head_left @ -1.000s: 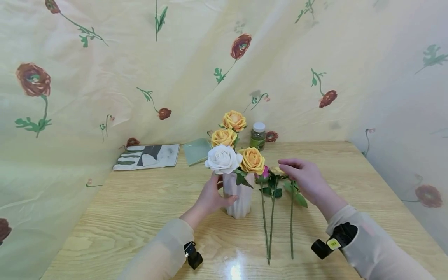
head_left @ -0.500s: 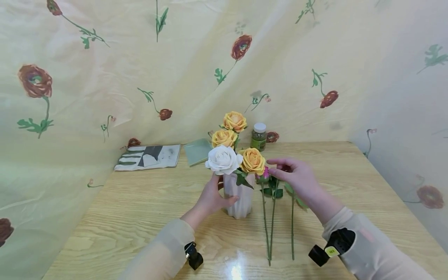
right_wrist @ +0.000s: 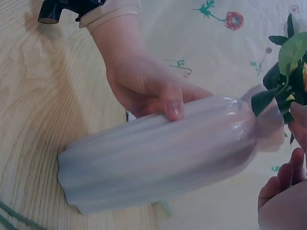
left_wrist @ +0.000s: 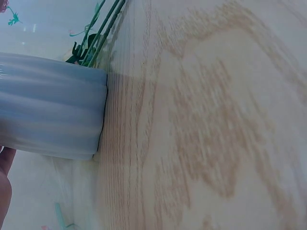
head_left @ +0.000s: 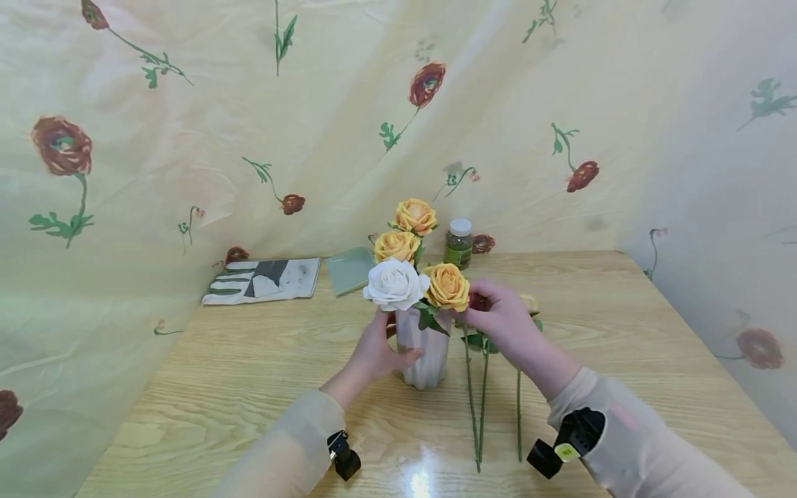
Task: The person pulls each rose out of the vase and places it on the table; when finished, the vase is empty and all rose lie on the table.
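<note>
"Where do we find the vase [head_left: 431, 360]?"

"Upright on the table [head_left: 280, 373]. Our left hand [head_left: 376, 349] holds its left side, thumb and fingers curled round it."

"And our right hand [head_left: 507, 321]?"

"Just right of the vase's mouth, beside the front yellow rose [head_left: 448, 286]. Its fingers are bent, but we cannot tell whether they pinch anything, since the hand hides what is there."

"What lies on that side?"

"Right of the vase we see a pair of stems [head_left: 482, 429] close together, and a single stem [head_left: 519, 415] farther out. Their long axes run from beneath the right hand toward our side of the vase, so the right hand is the nearer one. The white rose [head_left: 395, 284] stands in the vase's mouth, above our left hand."
</note>
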